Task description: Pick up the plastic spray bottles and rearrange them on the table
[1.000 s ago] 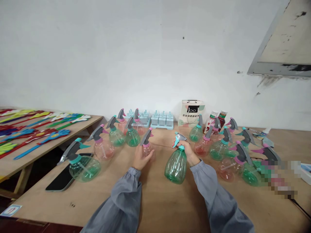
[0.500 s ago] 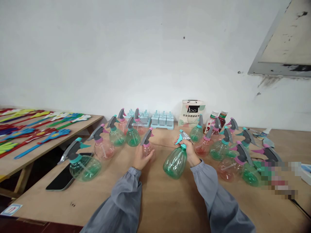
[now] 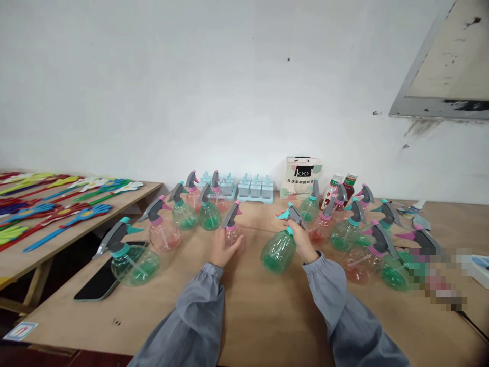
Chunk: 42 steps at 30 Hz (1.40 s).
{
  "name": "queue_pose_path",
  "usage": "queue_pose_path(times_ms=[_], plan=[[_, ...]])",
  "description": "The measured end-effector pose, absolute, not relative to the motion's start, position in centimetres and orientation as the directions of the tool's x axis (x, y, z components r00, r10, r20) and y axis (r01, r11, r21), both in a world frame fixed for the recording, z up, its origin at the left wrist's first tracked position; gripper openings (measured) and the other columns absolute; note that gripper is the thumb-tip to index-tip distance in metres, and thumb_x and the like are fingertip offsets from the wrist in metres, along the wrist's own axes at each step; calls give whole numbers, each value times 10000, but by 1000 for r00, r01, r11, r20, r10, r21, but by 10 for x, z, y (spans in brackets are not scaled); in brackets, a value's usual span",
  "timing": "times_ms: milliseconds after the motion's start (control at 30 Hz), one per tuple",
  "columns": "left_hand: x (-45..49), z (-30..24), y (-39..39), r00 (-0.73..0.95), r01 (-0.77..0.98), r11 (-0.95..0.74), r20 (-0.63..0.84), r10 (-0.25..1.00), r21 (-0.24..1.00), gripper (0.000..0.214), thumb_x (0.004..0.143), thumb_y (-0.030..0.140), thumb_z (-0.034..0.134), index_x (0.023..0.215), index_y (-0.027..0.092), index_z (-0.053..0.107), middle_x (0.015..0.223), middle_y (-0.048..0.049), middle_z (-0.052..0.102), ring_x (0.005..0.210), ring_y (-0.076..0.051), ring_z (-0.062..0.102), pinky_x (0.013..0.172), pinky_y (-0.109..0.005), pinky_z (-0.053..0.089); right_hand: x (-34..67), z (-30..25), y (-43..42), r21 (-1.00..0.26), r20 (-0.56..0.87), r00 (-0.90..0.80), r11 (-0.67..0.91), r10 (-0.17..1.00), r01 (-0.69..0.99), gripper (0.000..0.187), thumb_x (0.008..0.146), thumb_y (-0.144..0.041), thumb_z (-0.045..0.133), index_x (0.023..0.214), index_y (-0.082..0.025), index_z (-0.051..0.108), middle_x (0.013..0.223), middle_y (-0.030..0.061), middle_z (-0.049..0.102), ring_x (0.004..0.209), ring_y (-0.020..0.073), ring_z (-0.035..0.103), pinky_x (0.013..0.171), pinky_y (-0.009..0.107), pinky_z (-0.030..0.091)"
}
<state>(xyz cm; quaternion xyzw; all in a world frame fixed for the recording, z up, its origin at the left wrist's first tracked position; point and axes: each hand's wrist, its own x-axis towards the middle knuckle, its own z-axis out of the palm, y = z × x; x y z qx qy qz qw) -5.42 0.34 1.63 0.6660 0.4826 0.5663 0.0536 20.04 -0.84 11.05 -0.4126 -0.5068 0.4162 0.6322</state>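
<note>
My right hand (image 3: 300,238) is closed round the neck of a green spray bottle (image 3: 278,252) with a turquoise and grey trigger head. That bottle tilts, its base toward the middle of the table. My left hand (image 3: 225,246) wraps the near side of a pink spray bottle (image 3: 237,239), which stands upright on the table with its pink and grey head above my fingers. Left of it stand more bottles, among them a green one (image 3: 209,216) and a pink one (image 3: 164,234). On the right, a pink bottle (image 3: 361,265) is close to my right sleeve.
Light-blue popsicle moulds (image 3: 255,188), a printed paper bag (image 3: 301,178) and red-filled bottles (image 3: 331,189) stand along the wall. A phone (image 3: 97,280) lies at the left behind a green bottle. Colourful hand-shaped clappers (image 3: 82,216) cover the side table. A blurred patch hides the right side.
The green spray bottle in my right hand has shifted slightly right and up, and its head has turned a little. My left hand stays on the pink bottle.
</note>
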Motion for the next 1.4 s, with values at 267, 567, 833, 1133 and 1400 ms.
queue_pose_path(times_ms=[267, 567, 833, 1133, 1400], plan=[[-52, 15, 4, -128, 597, -518, 710, 692, 613, 418, 802, 461, 708, 1117, 208, 597, 989, -84, 650, 978, -275, 637, 895, -457, 517, 261, 100, -51, -827, 556, 345, 462, 756, 319, 381, 791, -397, 620, 1120, -226, 709, 938, 43, 721, 989, 243, 653, 955, 420, 494], [-52, 13, 6, -158, 589, -521, 720, 676, 618, 358, 777, 459, 725, 1014, 225, 596, 931, -59, 638, 919, -257, 627, 855, -433, 515, 300, 81, -66, -793, 584, 506, 312, 635, 523, 382, 802, -496, 641, 997, -172, 689, 700, -1, 617, 636, 167, 547, 661, 333, 491], [-51, 14, 5, -153, 572, -533, 719, 677, 624, 354, 781, 474, 725, 998, 222, 602, 943, -64, 652, 936, -260, 638, 859, -438, 524, 301, 67, -69, -823, 529, 568, 219, 630, 524, 472, 781, -566, 640, 1030, -169, 693, 839, 88, 733, 786, 267, 668, 775, 451, 533], [-51, 12, 6, -153, 593, -527, 728, 668, 608, 396, 787, 501, 719, 1034, 215, 600, 964, -80, 658, 961, -278, 644, 867, -459, 530, 299, 61, -67, -783, 603, 595, 256, 531, 566, 826, 712, -557, 755, 1370, -162, 449, 1171, 160, 658, 1033, 284, 658, 943, 472, 512], [-47, 15, 2, -140, 586, -534, 725, 674, 610, 366, 801, 472, 712, 1038, 213, 607, 972, -82, 658, 964, -280, 647, 870, -464, 536, 302, 55, -65, -759, 643, 575, 315, 506, 570, 749, 732, -478, 741, 1335, -148, 443, 1166, 163, 632, 1038, 269, 651, 950, 458, 511]])
